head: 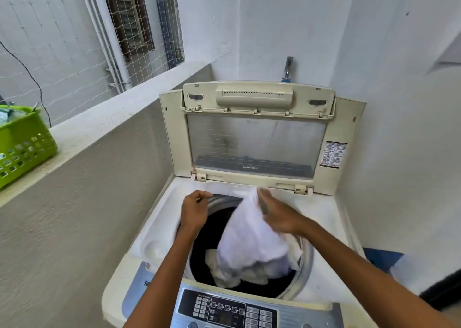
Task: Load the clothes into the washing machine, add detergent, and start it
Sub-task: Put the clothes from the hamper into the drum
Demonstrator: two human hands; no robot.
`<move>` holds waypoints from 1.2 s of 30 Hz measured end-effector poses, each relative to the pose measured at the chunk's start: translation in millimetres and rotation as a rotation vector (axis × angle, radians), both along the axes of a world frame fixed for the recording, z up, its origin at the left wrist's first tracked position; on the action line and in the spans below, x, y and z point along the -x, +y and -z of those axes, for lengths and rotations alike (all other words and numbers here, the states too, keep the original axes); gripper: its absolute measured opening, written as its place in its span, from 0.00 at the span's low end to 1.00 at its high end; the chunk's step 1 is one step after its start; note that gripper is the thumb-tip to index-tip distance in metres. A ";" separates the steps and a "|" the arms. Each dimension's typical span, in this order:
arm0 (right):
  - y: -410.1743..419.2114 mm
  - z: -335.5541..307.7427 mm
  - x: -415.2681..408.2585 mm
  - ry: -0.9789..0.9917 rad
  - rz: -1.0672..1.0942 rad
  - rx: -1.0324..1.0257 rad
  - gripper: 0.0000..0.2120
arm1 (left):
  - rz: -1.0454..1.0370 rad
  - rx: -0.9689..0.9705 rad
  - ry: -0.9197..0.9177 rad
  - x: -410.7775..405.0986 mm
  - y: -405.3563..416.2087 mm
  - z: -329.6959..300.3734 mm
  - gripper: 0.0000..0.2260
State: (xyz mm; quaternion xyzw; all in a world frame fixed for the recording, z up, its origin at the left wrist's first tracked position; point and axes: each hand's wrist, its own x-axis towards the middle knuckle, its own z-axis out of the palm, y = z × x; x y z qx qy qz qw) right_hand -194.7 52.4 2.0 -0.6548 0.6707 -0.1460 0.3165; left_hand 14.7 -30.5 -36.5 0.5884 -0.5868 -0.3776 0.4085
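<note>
Right hand (pixel 277 215) pinches a white garment (pixel 249 243) over the top-loader's drum (pixel 305 258), left hand (pixel 195 209) loosely curled and empty; loading underway, release next.

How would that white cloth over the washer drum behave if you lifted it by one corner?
The white cloth would probably hang limp: it already droops in soft folds from the right hand. It looks thin, so likely light. It should crumple into the drum, not hold shape.
</note>
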 end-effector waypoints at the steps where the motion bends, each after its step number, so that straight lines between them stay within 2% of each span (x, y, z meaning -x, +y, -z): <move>1: 4.4 14.9 3.6 0.016 -0.019 -0.161 0.37 | 0.072 -0.017 -0.021 1.1 5.1 3.4 0.09; 3: 16.5 31.0 6.2 -0.045 -0.032 -0.350 0.40 | 0.205 -0.078 -0.047 2.5 12.6 16.5 0.08; 6: 30.4 32.5 6.8 -0.124 -0.011 -0.370 0.35 | 0.348 -0.197 -0.094 7.3 25.2 33.5 0.11; 11: 44.4 29.3 15.7 -0.238 0.142 -0.212 0.25 | 0.438 -0.275 -0.095 26.0 45.0 44.2 0.11; 18: 90.6 30.0 53.5 -0.439 0.398 0.022 0.12 | 0.545 -0.224 -0.010 85.1 75.3 33.2 0.08; 27: 169.7 48.8 129.0 -0.633 0.825 0.152 0.10 | 0.793 -0.205 0.079 208.8 163.1 29.8 0.08; 32: 208.1 72.7 180.8 -0.687 0.969 0.163 0.09 | 0.934 -0.193 0.076 281.3 214.0 28.9 0.10; 36: 238.1 110.1 218.8 -0.701 1.135 0.142 0.11 | 0.934 -0.386 0.101 339.4 254.5 59.2 0.13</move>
